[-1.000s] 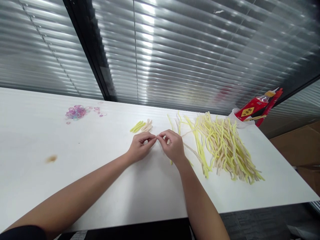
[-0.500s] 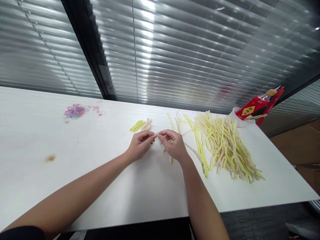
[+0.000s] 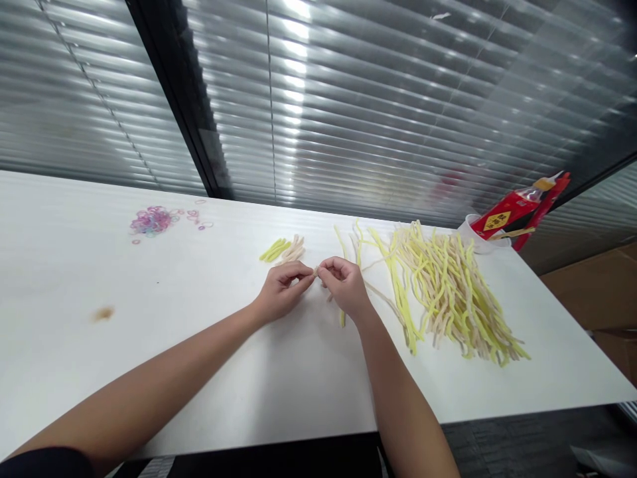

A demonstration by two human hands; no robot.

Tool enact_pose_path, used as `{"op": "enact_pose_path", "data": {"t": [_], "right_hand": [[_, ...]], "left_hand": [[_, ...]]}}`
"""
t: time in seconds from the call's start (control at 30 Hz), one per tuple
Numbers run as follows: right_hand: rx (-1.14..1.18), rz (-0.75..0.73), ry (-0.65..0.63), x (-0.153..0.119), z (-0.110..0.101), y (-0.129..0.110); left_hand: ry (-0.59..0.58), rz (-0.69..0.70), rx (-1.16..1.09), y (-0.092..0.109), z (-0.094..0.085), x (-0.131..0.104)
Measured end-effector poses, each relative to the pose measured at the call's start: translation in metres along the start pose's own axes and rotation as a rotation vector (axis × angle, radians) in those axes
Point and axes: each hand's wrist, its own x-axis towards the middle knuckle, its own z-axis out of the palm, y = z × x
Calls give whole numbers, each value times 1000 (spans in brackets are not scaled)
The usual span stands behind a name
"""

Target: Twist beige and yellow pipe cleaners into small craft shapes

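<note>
My left hand and my right hand meet fingertip to fingertip over the middle of the white table. Both pinch a small beige strip, mostly hidden by the fingers. Just beyond my left hand lie short yellow strips and short beige strips. Under and beside my right hand are a few long yellow and beige strips. A large pile of long yellow and beige fuzzy strips spreads to the right.
Small pink and purple rings are heaped at the back left. At the back right, a clear plastic cup holds a red bottle. Window blinds rise behind the table; cardboard boxes stand beyond its right edge.
My left fingertips have shifted slightly right, closer to my right fingertips. Less of the beige strip shows between them. The whole view has moved a little.
</note>
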Motion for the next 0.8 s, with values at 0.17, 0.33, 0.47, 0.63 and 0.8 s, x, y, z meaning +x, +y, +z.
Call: {"op": "enact_pose_path", "data": {"t": [0.17,0.33,0.47,0.63,0.8], "right_hand": [[130,111,-60,2,-2,1],[135,139,-49,2,-6,0],[118,149,-57,2,-9,2],[56,126,-54,3,-10,3],[-35,47,-19,1,-5,2]], "left_hand": [[-26,24,21,0,0,0],[2,-69,-75,-5,1,0],[38,-174,-232,-11,3,-1],[69,-230,-294,-13,6,-2],[40,-216,-215,-10,4,-1]]}}
